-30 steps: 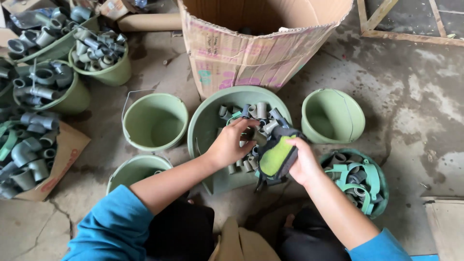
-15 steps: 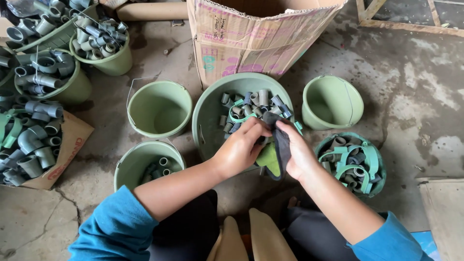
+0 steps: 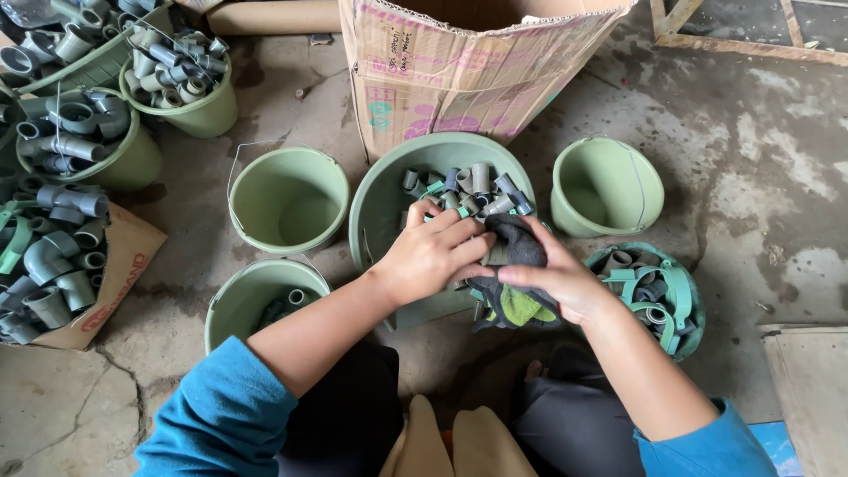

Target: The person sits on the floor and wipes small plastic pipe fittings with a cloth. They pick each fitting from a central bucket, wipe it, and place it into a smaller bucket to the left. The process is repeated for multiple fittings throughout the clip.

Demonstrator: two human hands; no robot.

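My left hand point(image 3: 433, 256) is closed over the near part of a big green basin point(image 3: 382, 199) that holds several short grey pipe fittings point(image 3: 473, 190). It presses against a dark cloth with a yellow-green patch point(image 3: 517, 296), and whether a fitting is inside its fingers is hidden. My right hand point(image 3: 561, 283) grips that cloth from the right, with the cloth bunched between both hands. Both forearms come out of blue sleeves.
An empty green bucket point(image 3: 287, 199) stands left of the basin, another point(image 3: 609, 185) to its right. A near-left bucket point(image 3: 256, 300) holds a few fittings. A green basket of fittings and straps point(image 3: 654, 296) sits right. A cardboard box point(image 3: 468, 62) stands behind; more fitting buckets point(image 3: 181, 84) at far left.
My right hand turned the cloth over and bunched it lower. My left hand drew back from the fittings and closed against the cloth. The view shifted slightly down.
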